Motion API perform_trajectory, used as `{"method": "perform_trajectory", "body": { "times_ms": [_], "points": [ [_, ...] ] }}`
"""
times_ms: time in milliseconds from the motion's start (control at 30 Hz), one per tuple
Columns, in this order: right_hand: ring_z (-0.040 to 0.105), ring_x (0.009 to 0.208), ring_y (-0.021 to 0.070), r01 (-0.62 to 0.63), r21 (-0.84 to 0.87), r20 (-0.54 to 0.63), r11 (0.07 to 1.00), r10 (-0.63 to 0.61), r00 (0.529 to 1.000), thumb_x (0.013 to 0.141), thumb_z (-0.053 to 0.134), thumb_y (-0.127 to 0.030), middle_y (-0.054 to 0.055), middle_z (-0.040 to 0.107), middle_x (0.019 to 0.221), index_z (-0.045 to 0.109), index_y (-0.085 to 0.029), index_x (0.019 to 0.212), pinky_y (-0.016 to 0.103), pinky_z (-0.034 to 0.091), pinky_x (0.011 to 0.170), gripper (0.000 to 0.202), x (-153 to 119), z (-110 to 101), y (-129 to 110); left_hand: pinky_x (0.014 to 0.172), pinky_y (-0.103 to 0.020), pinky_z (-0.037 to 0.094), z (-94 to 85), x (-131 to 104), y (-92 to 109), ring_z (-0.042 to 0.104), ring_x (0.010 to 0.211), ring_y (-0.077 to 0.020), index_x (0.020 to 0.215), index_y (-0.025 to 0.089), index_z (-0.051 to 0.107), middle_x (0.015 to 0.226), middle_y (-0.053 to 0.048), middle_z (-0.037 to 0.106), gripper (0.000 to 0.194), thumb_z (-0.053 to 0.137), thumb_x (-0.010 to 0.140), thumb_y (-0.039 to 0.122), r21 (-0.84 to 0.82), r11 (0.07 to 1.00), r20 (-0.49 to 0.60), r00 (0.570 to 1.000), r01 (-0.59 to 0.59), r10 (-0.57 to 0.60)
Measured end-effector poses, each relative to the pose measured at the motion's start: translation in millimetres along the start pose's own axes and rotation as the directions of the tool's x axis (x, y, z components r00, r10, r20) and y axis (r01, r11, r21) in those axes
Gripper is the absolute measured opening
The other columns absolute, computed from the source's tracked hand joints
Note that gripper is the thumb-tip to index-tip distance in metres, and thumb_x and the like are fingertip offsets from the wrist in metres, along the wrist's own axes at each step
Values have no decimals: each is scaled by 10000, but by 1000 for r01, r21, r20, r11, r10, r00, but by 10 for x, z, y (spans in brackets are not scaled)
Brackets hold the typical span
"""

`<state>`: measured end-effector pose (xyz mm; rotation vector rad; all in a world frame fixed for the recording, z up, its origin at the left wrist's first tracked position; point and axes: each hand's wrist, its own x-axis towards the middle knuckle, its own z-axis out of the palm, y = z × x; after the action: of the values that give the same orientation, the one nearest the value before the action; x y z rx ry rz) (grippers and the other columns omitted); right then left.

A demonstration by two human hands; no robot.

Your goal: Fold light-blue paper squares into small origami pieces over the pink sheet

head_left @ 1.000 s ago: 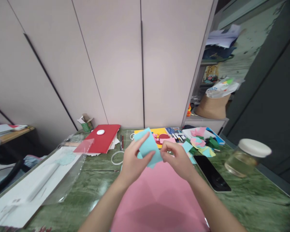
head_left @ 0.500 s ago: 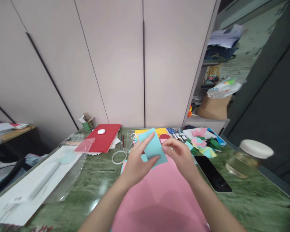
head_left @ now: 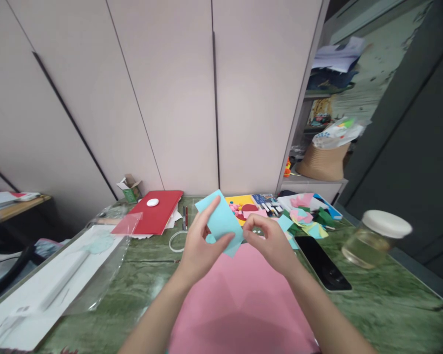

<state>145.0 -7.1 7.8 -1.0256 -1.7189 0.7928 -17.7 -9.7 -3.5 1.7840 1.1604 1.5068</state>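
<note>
In the head view, a square of light blue paper (head_left: 221, 221) is tilted above a large pink sheet (head_left: 239, 305). My left hand (head_left: 203, 243) grips the paper, with the fingers and thumb lying across its front. A second blue edge shows below it, so it looks folded or doubled; I cannot tell which. At the paper's right edge, my right hand (head_left: 268, 238) is closed in a pinch, its fingertips at the edge. What exactly lies between those fingertips is hard to see.
Behind the hands lie coloured paper pieces (head_left: 310, 223) and a red folder (head_left: 158, 211). A black phone (head_left: 323, 263) and a lidded glass jar (head_left: 376, 238) are on the right. At left are a plastic sleeve (head_left: 107, 275) and a white board (head_left: 25, 314).
Both hands and the blue paper have shifted slightly left. The paper has turned to a different tilt, and more of the coloured items behind it shows. The right hand remains at its right edge.
</note>
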Motion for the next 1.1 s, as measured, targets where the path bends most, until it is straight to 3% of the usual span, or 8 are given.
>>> {"method": "perform_trajectory", "body": {
  "times_ms": [133, 233, 300, 467, 633, 900, 1100],
  "points": [
    [463, 608, 132, -10, -30, 61, 999, 12, 998, 708, 491, -100, -23, 501, 603, 455, -189, 578, 256, 355, 581, 161, -3, -29, 8, 766, -327, 496, -90, 67, -20, 572, 949, -220, 1325, 284, 359, 1196, -63, 537, 725, 678, 674, 266, -51, 998, -68, 997, 28, -31],
    [455, 604, 134, -4, -25, 41, 1000, 5, 999, 726, 496, -125, -21, 487, 597, 456, -191, 576, 254, 349, 565, 169, 6, -65, -2, 712, -320, 506, -151, 99, -19, 585, 878, -200, 1343, 299, 313, 1239, -64, 508, 744, 666, 689, 257, -98, 994, -71, 996, 39, -46],
    [453, 616, 136, 14, 15, 5, 1000, -14, 1000, 747, 509, -160, -19, 480, 610, 465, -191, 594, 258, 355, 582, 162, 12, -83, -12, 721, -318, 504, -156, 97, -14, 576, 918, -210, 1332, 297, 336, 1291, -68, 468, 732, 671, 683, 242, -99, 995, -31, 999, 23, -27],
    [502, 723, 156, 22, 222, -20, 975, -18, 1000, 783, 533, -253, 7, 533, 734, 539, -192, 741, 284, 388, 675, 74, 8, -80, -16, 769, -318, 486, -68, 40, -5, 526, 1047, -237, 1317, 321, 363, 1304, -70, 463, 715, 669, 682, 200, -7, 1000, 181, 983, -7, 9],
    [455, 638, 128, 3, 291, -1, 957, -3, 1000, 755, 555, -214, -25, 468, 649, 505, -188, 656, 252, 357, 607, 114, 19, -50, 38, 768, -306, 468, -37, 10, 9, 512, 1049, -214, 1308, 375, 349, 1291, -41, 481, 690, 645, 708, 205, 78, 994, 334, 942, -77, 47],
    [409, 592, 118, -27, 380, -38, 925, 44, 998, 719, 573, -185, -37, 429, 613, 501, -187, 628, 242, 314, 555, 116, 33, -44, 74, 735, -292, 461, -39, 3, 48, 525, 1024, -213, 1307, 347, 359, 1284, -50, 500, 668, 633, 712, 214, 144, 981, 414, 908, -131, 61],
    [410, 593, 123, -35, 400, -60, 916, 64, 996, 703, 579, -192, -35, 432, 609, 501, -191, 621, 245, 318, 552, 113, 36, -27, 93, 712, -280, 460, -23, 17, 66, 539, 967, -190, 1236, 336, 443, 1215, -43, 546, 596, 637, 699, 165, 106, 985, 403, 912, -136, 83]
  ]
}}
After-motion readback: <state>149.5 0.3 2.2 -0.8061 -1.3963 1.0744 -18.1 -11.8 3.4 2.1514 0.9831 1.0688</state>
